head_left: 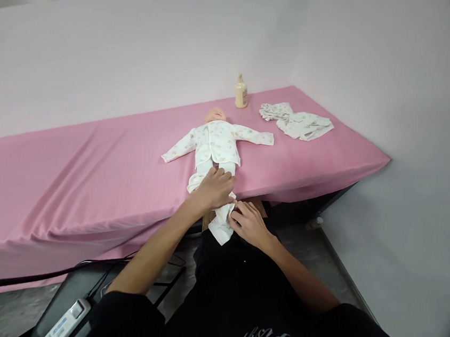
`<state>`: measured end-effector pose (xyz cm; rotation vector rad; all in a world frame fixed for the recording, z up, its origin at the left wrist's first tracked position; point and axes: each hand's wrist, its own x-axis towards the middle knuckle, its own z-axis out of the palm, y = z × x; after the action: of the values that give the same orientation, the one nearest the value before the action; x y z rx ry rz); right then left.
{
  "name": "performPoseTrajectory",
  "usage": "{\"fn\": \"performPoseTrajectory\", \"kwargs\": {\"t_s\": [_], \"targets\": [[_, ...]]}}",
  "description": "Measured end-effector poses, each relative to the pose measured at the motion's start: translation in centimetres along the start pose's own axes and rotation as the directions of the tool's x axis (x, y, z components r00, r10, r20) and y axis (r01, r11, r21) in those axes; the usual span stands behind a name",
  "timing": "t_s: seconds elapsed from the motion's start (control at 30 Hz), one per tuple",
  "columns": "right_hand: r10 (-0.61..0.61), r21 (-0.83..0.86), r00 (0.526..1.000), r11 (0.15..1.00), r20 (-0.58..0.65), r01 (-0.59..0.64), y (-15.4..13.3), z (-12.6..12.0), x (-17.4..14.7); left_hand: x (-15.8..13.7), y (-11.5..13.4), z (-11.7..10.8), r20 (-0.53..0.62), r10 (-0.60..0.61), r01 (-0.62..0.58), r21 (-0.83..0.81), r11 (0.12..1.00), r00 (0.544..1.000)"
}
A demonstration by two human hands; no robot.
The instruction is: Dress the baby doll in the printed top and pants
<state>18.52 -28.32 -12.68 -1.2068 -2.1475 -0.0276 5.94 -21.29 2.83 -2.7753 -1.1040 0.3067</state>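
A baby doll (pixel 215 115) lies on a pink-covered table, its head toward the wall and its legs toward me. It wears a white printed baby jacket (pixel 220 142) with both sleeves spread out. White baby trousers (pixel 221 231) are bunched around its lower legs, and their loose end hangs past the table's front edge. My left hand (pixel 215 190) is closed over the legs and the trouser cloth; its fingertips are partly hidden. Lower and to the right, my right hand (pixel 252 224) pinches the side of the trouser leg.
A cream pump bottle (pixel 241 94) stands near the wall behind the doll. Crumpled white printed clothing (pixel 304 124) lies to its right on the pink tablecloth (pixel 128 174). Walls border the table behind and at right. A white device (pixel 67 323) and black cables are at lower left.
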Motion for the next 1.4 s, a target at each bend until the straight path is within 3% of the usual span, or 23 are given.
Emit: {"fn": "performPoseTrajectory", "kwargs": {"t_s": [0.1,0.3,0.5,0.67,0.87,1.0,1.13,1.27,1.4], "targets": [[-0.055,-0.019,0.997,0.998,0.052,0.056,-0.1,0.3,-0.1,-0.6,0.4,0.2,0.042,0.013,-0.015,0.034,0.999,0.999],[-0.067,-0.006,0.993,0.998,0.094,0.068,-0.1,1.1,0.1,-2.2,0.5,1.7,-0.038,0.012,-0.01,0.042,0.999,0.999],[0.068,0.206,0.994,0.975,0.091,-0.086,0.1,0.8,0.1,-3.0,-0.1,1.6,-0.045,0.089,-0.091,-0.055,0.994,0.995],[0.263,0.448,0.964,0.857,0.045,-0.255,0.1,0.8,0.0,-4.8,0.9,2.2,-0.102,0.136,-0.128,0.083,0.988,0.985],[0.257,0.428,0.964,0.88,-0.064,-0.206,-0.5,1.2,0.0,-6.6,1.7,3.4,-0.159,0.079,-0.048,0.186,0.981,0.984],[0.292,0.449,0.954,0.862,-0.061,-0.235,-0.9,1.4,0.0,-6.8,0.7,3.4,-0.177,0.048,-0.034,0.081,0.996,0.983],[0.282,0.498,0.958,0.825,0.051,-0.269,-1.1,1.8,-0.1,-6.9,-0.9,2.5,-0.148,0.064,-0.087,-0.155,0.984,0.987],[0.176,0.476,0.964,0.842,0.199,-0.252,-1.1,2.5,-0.1,-7.0,-1.6,1.6,-0.032,0.121,-0.125,-0.341,0.932,0.992],[0.105,0.462,0.961,0.86,0.256,-0.217,-1.4,2.4,0.3,-7.1,-1.5,0.7,0.099,0.114,-0.074,-0.34,0.938,0.988]]}}
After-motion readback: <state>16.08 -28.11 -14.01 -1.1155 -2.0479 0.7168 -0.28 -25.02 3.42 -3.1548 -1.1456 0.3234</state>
